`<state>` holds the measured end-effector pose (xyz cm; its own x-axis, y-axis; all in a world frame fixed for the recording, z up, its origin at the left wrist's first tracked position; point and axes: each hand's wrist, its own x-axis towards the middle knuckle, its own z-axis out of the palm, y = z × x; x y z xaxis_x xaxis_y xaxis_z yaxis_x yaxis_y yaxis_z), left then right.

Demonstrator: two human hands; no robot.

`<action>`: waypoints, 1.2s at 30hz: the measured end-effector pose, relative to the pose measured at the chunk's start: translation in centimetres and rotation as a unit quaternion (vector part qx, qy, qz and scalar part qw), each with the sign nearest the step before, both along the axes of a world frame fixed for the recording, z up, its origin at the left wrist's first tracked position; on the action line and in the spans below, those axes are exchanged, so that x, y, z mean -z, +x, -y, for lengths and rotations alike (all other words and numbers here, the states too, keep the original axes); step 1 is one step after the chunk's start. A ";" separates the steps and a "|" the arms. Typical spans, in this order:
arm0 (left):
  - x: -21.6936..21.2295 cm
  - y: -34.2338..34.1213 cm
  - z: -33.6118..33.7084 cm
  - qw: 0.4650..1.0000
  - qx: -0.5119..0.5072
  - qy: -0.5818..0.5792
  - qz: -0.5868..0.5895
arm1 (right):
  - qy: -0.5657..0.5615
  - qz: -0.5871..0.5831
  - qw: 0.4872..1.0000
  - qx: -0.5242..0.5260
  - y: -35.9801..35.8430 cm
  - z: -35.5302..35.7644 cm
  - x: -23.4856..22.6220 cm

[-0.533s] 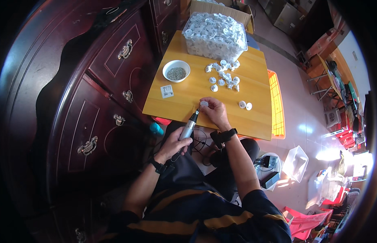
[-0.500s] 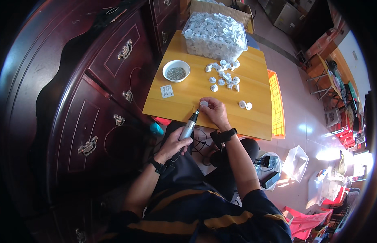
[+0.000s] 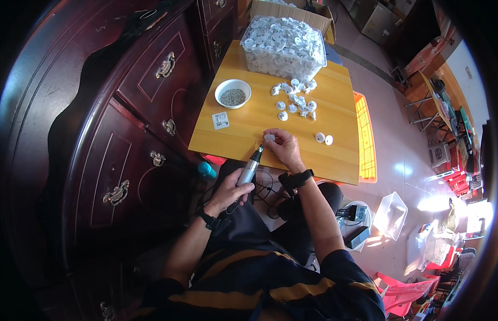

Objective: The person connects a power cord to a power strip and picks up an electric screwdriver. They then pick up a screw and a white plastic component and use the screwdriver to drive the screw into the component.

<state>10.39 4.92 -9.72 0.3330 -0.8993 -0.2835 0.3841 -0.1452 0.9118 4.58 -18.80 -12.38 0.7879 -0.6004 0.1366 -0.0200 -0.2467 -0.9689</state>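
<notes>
My left hand [image 3: 232, 191] is wrapped round a silver and black electric screwdriver [image 3: 250, 170], its tip angled up toward the table's near edge. Between the fingers of my right hand [image 3: 284, 147] is a small round white plastic part [image 3: 269, 137], held just above the tip of the tool. Whether the tip touches the part is too small to tell. Beyond them stands a white bowl [image 3: 219, 99] of small metal screws [image 3: 233, 97]. A loose group of white plastic parts [image 3: 293, 99] lies farther off, and two more white parts [image 3: 324, 139] lie right of my right hand.
At the table's far end stands a clear tub [image 3: 284, 68] heaped with white parts. A white printed label [image 3: 220, 121] lies on the wooden table [image 3: 249, 124]. Dark drawers [image 3: 136, 150] rise close on the left; an orange crate [image 3: 366, 140] sits beyond the table's right edge.
Almost nothing differs. Both hands keep their places, with the screwdriver and the white part held as before.
</notes>
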 end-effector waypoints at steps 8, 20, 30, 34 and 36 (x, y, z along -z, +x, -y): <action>-0.2 0.0 -0.1 1.000 0.005 -0.003 -0.017 | -0.027 0.013 0.999 -0.024 -0.4 1.1 0.2; -0.2 0.1 -0.8 0.999 0.009 -0.031 -0.033 | -0.289 -0.006 0.945 0.150 -1.3 -1.4 -3.8; 0.0 0.0 -1.4 0.997 0.010 -0.055 -0.047 | 0.366 -0.037 0.930 0.008 -1.7 -4.5 -4.9; -0.2 -0.1 -1.5 0.998 0.022 -0.060 -0.030 | 0.421 -0.012 0.907 -0.012 -1.0 -4.3 -3.6; -0.2 -0.1 -1.6 0.998 0.022 -0.059 -0.027 | 0.431 0.026 0.901 -0.040 -0.7 -4.3 -2.9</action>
